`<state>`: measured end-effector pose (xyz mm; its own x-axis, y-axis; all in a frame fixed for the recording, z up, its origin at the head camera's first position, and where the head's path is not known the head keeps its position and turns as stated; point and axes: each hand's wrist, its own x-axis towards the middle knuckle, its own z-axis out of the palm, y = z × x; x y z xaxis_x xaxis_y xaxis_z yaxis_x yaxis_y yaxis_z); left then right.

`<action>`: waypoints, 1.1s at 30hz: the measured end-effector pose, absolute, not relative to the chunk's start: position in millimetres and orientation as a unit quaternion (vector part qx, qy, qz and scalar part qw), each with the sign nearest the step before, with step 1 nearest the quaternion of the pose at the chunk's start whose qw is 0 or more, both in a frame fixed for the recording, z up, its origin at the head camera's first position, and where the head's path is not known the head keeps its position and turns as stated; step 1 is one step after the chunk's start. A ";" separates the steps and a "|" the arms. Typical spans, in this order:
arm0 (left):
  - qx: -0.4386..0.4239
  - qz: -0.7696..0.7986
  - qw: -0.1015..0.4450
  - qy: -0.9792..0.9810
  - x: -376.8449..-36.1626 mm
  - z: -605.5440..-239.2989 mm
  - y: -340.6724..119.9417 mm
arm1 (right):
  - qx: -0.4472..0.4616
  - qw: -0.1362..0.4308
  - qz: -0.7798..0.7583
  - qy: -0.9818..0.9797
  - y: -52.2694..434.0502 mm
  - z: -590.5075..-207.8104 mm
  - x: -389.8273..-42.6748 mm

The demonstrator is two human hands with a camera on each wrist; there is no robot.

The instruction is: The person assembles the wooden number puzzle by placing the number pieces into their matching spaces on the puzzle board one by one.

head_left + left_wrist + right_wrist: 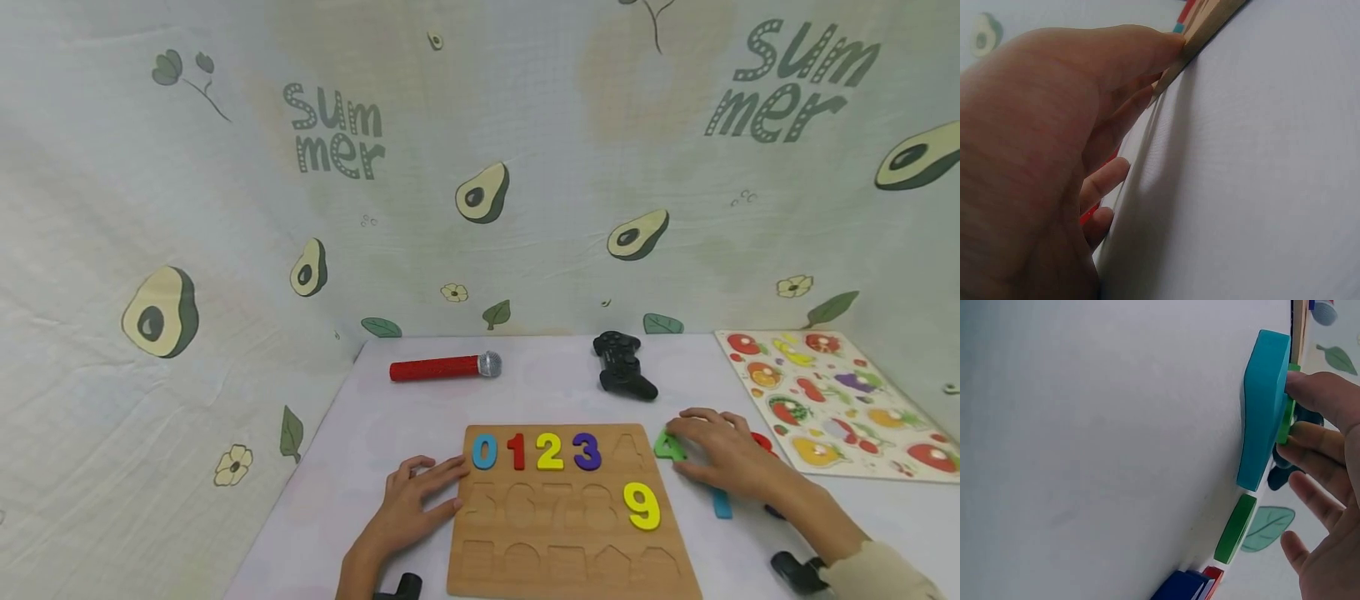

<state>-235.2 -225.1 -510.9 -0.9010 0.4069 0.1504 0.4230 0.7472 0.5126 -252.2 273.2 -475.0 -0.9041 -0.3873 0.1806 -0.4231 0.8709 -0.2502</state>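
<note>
A wooden number board [517,521] lies on the table, with a blue 0 [484,452], red 1 [516,452], yellow 2 [550,452] and purple 3 [587,451] in its top row. A yellow 9 [642,506] sits at the right of its middle row. My left hand [408,504] touches the board's left edge with extended fingers and thumb. Just off the board's right edge, my right hand [723,450] pinches a green number 4 [670,447] between thumb and fingers. In the right wrist view, a blue piece [1264,412] stands in front of the green 4, partly hiding it.
Right of the board, partly under my right hand, lie more pieces, among them a green one [1235,529] and a dark blue one [1179,586]. Behind the board are a red microphone [442,368] and a black game controller [624,367]. A fruit-picture board [840,400] lies at the right.
</note>
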 end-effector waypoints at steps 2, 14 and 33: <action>-0.220 -0.277 0.014 -0.935 -236.1 -511.7 -225.7 | 0.211 0.067 0.143 -0.965 274.6 -474.4 -251.4; -0.208 -0.283 -0.004 -0.936 -236.5 -510.9 -225.5 | 0.210 0.070 0.159 -0.962 269.0 -467.3 -244.7; -0.211 -0.287 0.000 -0.934 -235.9 -509.9 -224.6 | 0.216 0.064 0.168 -0.960 249.1 -463.7 -244.7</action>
<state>-235.9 -224.6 -509.9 -0.9110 0.3943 0.1208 0.3942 0.7463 0.5363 -244.7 249.1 -463.7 -0.8984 -0.3929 0.1962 -0.4362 0.8503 -0.2945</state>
